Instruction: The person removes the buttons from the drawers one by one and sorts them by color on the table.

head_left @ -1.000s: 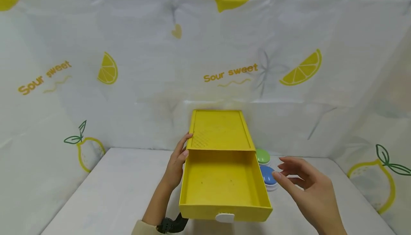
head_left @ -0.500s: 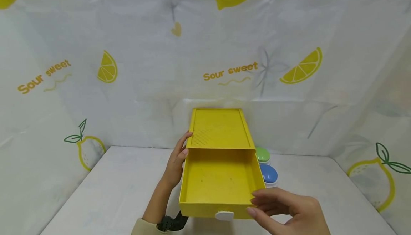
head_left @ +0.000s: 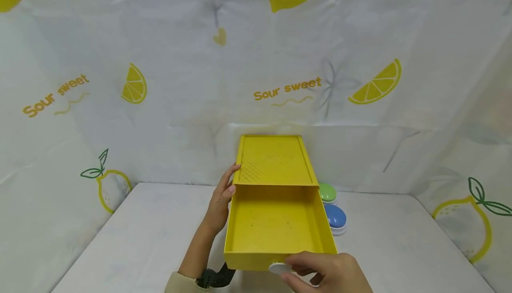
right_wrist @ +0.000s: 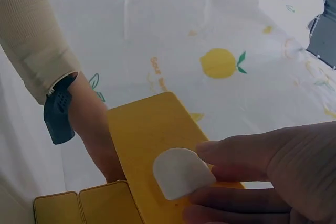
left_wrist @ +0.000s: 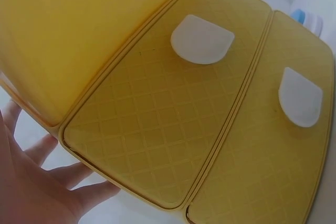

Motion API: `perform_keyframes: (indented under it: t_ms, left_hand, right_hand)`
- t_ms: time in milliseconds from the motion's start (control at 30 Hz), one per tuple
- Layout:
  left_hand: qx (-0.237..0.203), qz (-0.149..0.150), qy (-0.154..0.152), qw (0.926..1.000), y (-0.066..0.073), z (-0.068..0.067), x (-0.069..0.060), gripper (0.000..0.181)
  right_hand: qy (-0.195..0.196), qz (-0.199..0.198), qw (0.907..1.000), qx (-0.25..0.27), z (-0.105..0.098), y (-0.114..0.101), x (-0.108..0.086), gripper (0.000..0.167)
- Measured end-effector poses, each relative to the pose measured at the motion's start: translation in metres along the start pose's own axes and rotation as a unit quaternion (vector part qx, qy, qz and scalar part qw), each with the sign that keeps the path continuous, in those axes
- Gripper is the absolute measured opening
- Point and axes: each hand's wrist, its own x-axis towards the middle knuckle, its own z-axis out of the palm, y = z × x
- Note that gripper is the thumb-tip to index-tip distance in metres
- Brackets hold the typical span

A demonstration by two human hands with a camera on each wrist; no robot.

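A yellow drawer cabinet stands against the back covering, its top drawer pulled out with nothing inside. My left hand braces the cabinet's left side; in the left wrist view its fingers lie extended along that side. At the drawer's front, my right hand pinches the right edge of the white handle between thumb and fingers. The right wrist view has the same handle with fingertips at its edge. Two lower drawers, shut, show white handles in the left wrist view.
Right of the cabinet sit a green-topped round object and a blue-topped one, both on white bases. The white table extends to either side. A lemon-printed covering rises behind and beside it.
My right hand has come from beside the blue-topped object, down and left along the drawer front, to the white handle. The left hand and the drawer have stayed in place.
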Motion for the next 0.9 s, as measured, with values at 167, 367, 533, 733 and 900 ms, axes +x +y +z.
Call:
perform_keyframes:
  t_ms: [167,367,533,733,900]
  left_hand:
    - [0.002,0.000,-0.001,1.0000,0.001,0.000,0.000,0.052]
    - [0.014,-0.006,0.004,0.9999,0.001,-0.001,0.001,0.051]
    - [0.014,-0.013,0.003,0.9998,0.002,-0.001,0.000,0.052]
    - [0.013,-0.016,-0.001,0.9998,0.002,-0.002,0.000,0.051]
    - [0.009,-0.023,0.000,0.9997,0.004,-0.002,0.001,0.051]
  right_hand:
    - [0.073,-0.022,0.9939,-0.080,0.008,-0.006,0.003,0.015]
    - [0.152,-0.043,0.9783,-0.134,0.015,-0.009,0.009,0.022]
    - [0.130,0.033,0.9827,-0.127,0.015,-0.012,0.014,0.019]
    - [0.152,0.020,0.9813,-0.116,0.014,-0.006,0.025,0.020]
    - [0.173,-0.014,0.9772,-0.122,0.013,-0.001,0.035,0.021]
